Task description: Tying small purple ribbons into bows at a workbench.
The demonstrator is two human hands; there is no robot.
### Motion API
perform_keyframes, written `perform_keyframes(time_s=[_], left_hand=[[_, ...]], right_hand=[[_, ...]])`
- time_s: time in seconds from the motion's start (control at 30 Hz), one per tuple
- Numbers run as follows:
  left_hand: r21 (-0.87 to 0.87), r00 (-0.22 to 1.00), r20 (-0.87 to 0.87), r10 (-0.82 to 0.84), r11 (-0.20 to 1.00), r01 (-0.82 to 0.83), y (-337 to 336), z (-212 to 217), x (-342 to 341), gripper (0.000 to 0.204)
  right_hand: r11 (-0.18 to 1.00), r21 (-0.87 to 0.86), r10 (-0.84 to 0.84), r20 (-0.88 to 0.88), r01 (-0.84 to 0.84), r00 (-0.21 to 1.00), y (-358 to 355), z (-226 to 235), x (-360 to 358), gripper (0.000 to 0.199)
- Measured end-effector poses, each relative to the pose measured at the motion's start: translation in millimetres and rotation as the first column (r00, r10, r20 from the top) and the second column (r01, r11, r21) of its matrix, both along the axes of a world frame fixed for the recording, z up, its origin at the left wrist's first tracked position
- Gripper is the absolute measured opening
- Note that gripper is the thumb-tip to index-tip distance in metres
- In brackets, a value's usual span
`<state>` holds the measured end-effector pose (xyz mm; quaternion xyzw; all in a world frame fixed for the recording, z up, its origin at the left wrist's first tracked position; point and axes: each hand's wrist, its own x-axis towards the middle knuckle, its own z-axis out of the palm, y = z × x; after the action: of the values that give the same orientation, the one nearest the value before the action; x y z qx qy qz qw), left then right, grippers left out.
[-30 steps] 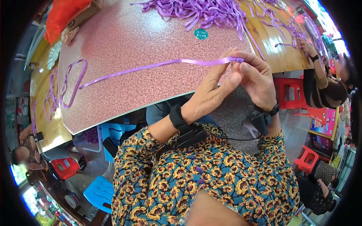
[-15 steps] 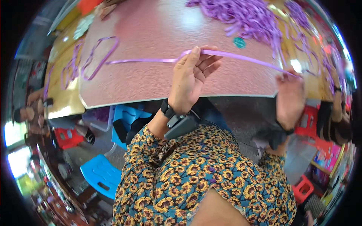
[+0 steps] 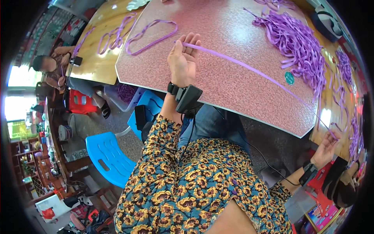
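Observation:
A thin purple ribbon [image 3: 241, 69] runs taut, slanting down across the pink speckled table [image 3: 233, 93] from my left hand to my right. My left hand [image 3: 184, 60] is palm up over the table, its thumb pressing one end of the ribbon against the fingers. Far to the right, past the table's corner, my right hand [image 3: 326, 150] pinches the ribbon's other end between the fingertips. Beyond my left hand lies a loop of purple ribbon [image 3: 156, 41]. A large tangled pile of purple ribbons [image 3: 296, 46] covers the table's far right.
Near the pile is a round teal sticker [image 3: 289, 78]. Wooden tables [image 3: 91, 64] flank the pink one, with more ribbons on them. Blue plastic chair [image 3: 109, 158] stands at left; a red stool [image 3: 82, 101] is behind it. Other people sit at both sides.
My hands have moved apart, the right one outward and down past the table's corner, so the ribbon stretches longer between them. The trailing length left of my left hand no longer shows. The view has turned.

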<state>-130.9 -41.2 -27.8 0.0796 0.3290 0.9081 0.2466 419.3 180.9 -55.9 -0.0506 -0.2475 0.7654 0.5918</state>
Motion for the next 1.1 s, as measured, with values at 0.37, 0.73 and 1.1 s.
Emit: perform_keyframes(time_s=[0.37, 0.73, 1.1], left_hand=[[-0.282, 0.896, -0.436, -0.082, 0.958, -0.05, 5.6, 20.3, 55.0, 0.031], [-0.511, 0.474, -0.694, -0.542, 0.834, 0.206, 15.9, 42.5, 145.0, 0.028], [-0.507, 0.38, -0.74, -0.555, 0.831, 0.227, 14.1, 42.3, 155.5, 0.026]], right_hand=[[1.0, 0.021, -0.022, 0.138, 0.019, 0.99, -20.3, 61.9, -59.5, 0.015], [0.841, 0.44, -0.235, 0.82, -0.314, 0.521, -96.4, 120.9, -222.5, 0.02], [0.643, 0.586, -0.246, 0.768, -0.493, 0.592, -94.5, 110.3, -247.3, 0.015]])
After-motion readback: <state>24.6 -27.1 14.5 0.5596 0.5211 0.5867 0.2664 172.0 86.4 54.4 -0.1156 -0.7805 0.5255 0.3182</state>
